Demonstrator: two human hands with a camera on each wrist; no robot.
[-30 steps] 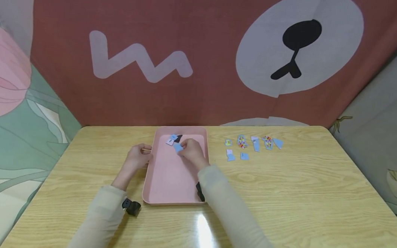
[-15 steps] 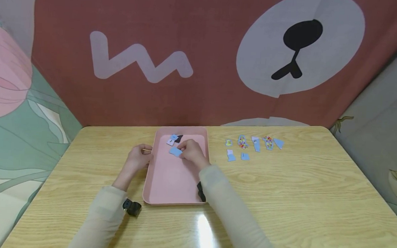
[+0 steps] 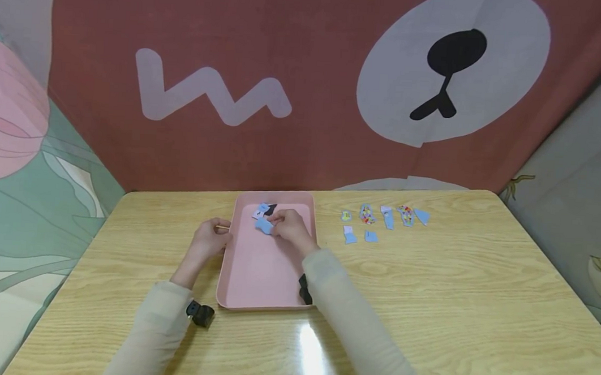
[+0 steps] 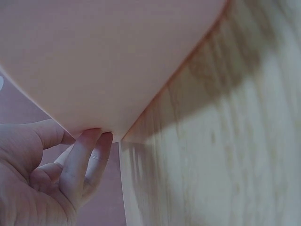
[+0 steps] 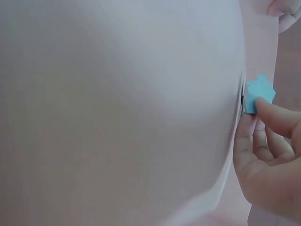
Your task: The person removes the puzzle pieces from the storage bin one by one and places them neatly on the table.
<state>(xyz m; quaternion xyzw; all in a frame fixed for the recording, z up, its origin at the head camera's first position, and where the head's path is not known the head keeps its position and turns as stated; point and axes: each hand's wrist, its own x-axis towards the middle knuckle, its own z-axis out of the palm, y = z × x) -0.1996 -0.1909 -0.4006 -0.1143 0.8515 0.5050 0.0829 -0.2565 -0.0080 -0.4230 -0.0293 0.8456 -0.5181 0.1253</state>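
The pink tray [image 3: 255, 270] lies on the wooden table. At its left side my left hand [image 3: 210, 239] grips the wall, with the thumb at the rim and fingertips against the outer face in the left wrist view. Over the tray's far half, my right hand [image 3: 292, 230] pinches a light-blue puzzle piece [image 3: 264, 226] between thumb and fingers; the same blue piece [image 5: 259, 93] shows in the right wrist view. Just beyond it, a few loose pieces lie in the tray: a whitish one [image 3: 257, 214], a small blue one [image 3: 264, 207] and a black one [image 3: 271, 209].
Right of the tray, several irregular pieces lie in two rows on the table [image 3: 427, 296], among them a multicoloured piece [image 3: 366, 214] and a blue triangular piece [image 3: 422, 216]. A printed cloth [image 3: 220, 155] hangs behind the table's far edge.
The blue piece in my right hand has turned and shifted slightly left within the tray. My left hand has stayed at the tray's side.
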